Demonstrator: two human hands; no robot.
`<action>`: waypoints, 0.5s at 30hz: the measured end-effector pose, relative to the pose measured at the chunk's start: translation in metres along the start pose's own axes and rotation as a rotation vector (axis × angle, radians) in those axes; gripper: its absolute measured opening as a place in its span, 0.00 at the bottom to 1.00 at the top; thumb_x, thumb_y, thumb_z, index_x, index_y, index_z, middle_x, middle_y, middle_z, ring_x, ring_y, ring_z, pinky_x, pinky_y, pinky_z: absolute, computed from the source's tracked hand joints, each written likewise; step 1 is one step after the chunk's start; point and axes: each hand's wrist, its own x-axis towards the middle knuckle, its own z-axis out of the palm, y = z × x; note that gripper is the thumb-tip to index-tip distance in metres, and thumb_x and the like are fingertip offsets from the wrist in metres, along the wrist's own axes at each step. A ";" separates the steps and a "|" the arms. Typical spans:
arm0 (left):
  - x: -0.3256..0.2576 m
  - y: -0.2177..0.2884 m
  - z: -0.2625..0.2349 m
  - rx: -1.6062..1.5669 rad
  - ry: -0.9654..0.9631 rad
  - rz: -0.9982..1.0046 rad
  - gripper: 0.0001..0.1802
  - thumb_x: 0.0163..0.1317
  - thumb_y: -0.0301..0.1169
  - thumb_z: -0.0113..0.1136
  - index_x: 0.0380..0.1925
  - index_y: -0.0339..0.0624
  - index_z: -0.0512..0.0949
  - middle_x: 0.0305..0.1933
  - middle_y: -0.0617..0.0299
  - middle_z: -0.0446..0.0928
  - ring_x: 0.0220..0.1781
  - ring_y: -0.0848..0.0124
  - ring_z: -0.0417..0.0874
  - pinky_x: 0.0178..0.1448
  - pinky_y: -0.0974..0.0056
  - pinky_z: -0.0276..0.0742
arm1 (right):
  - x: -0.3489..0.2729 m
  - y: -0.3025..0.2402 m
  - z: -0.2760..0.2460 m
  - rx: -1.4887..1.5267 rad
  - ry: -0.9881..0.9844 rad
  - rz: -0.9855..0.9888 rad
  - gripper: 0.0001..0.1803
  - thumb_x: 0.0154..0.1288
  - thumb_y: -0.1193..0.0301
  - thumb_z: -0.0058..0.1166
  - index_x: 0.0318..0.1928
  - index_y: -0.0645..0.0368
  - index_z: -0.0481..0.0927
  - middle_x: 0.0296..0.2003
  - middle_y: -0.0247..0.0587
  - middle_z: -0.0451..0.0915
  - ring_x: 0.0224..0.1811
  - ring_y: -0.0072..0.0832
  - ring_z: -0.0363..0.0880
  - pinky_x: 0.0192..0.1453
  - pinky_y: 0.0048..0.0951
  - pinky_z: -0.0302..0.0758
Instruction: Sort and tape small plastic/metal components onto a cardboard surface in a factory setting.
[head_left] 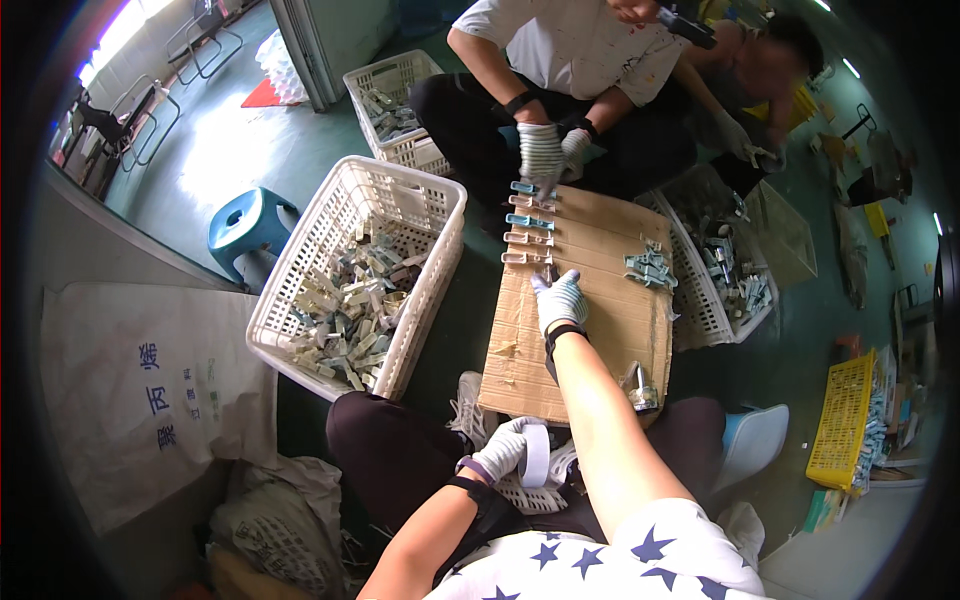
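My left hand [500, 452], in a striped glove, is closed around a pale roll of tape [537, 456] near the board's front edge. My right hand [563, 300], also gloved, reaches over the cardboard [600, 330]. Its fingers are closed at the near end of a row of clips, on something small and greyish that I cannot make out. In that row, pink and blue plastic clips lie along the cardboard's left edge, among them a pink clip [527, 259] and a blue clip [530, 222]. A pile of blue-grey clips [650, 267] lies on the right side.
Across the board, a co-worker's gloved hand [541, 155] is at the row's far end. A white crate [262, 320] of clips stands left; another crate [690, 290] stands right. A metal-topped container [643, 398] sits at the cardboard's near right corner. A blue stool [240, 215] is farther left.
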 end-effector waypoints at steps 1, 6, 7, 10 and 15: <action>0.003 -0.003 -0.003 -0.003 0.002 0.007 0.10 0.59 0.23 0.61 0.42 0.41 0.79 0.40 0.61 0.81 0.40 0.70 0.82 0.47 0.62 0.80 | 0.001 0.001 0.003 0.010 0.001 -0.030 0.36 0.56 0.47 0.59 0.56 0.58 0.64 0.47 0.54 0.79 0.49 0.49 0.79 0.50 0.45 0.76; 0.006 -0.006 -0.002 0.079 0.015 0.010 0.10 0.59 0.24 0.62 0.42 0.41 0.79 0.41 0.63 0.80 0.40 0.72 0.81 0.47 0.63 0.80 | 0.014 0.013 0.027 -0.129 0.219 -0.405 0.22 0.62 0.56 0.54 0.52 0.51 0.69 0.43 0.51 0.79 0.44 0.48 0.80 0.46 0.47 0.76; 0.007 -0.005 -0.002 0.087 0.016 0.005 0.10 0.59 0.24 0.62 0.42 0.41 0.79 0.40 0.63 0.80 0.40 0.72 0.81 0.47 0.63 0.80 | 0.015 0.012 0.031 -0.168 0.241 -0.495 0.17 0.63 0.60 0.53 0.51 0.50 0.71 0.42 0.49 0.79 0.44 0.49 0.79 0.47 0.47 0.75; 0.006 -0.006 0.001 0.103 0.008 0.039 0.09 0.60 0.24 0.60 0.41 0.42 0.79 0.40 0.64 0.80 0.39 0.72 0.81 0.46 0.63 0.80 | 0.015 0.017 0.029 -0.186 0.150 -0.465 0.13 0.65 0.60 0.49 0.47 0.49 0.75 0.42 0.49 0.80 0.44 0.48 0.79 0.46 0.48 0.75; 0.005 -0.001 0.000 0.106 0.052 -0.017 0.22 0.52 0.11 0.45 0.46 0.37 0.77 0.38 0.61 0.80 0.40 0.69 0.80 0.47 0.64 0.78 | -0.005 0.008 0.003 -0.184 -0.073 -0.382 0.19 0.66 0.56 0.43 0.52 0.50 0.75 0.44 0.55 0.79 0.48 0.48 0.78 0.51 0.48 0.75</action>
